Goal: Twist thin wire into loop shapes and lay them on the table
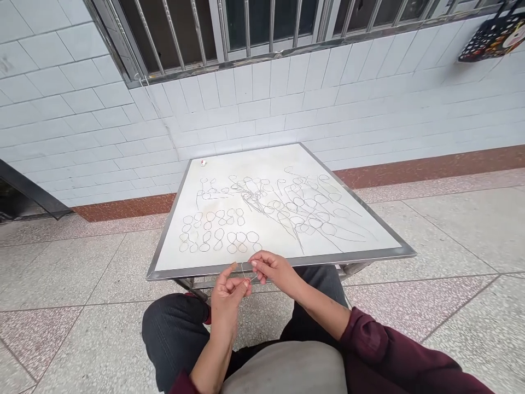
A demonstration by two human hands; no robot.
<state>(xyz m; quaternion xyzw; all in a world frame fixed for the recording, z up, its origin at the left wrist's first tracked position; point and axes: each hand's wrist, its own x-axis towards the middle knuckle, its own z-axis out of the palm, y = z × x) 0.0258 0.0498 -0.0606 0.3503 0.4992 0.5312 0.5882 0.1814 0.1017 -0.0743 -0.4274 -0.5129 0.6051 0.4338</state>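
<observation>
A thin, pale wire (pixel 243 268) is bent into a curve or loop just in front of the table's near edge. My left hand (pixel 228 293) pinches it low between thumb and fingers, with the index finger raised. From the other side, my right hand (pixel 273 269) has its thumb and fingers closed on the same wire. Just beyond my hands, at the left front of the table (pixel 254 158), thin wire figure-eights (pixel 219 239) lie in rows. Farther back and to the right spreads a loose tangle of wires with single loops and long straight tails (pixel 309 210).
A small red and white item (pixel 203 163) sits at the table's far left corner. The metal table rim (pixel 287 261) runs close beyond my hands. A tiled wall (pixel 254 112) with a barred window stands behind, and a patterned bag (pixel 494 41) hangs at upper right.
</observation>
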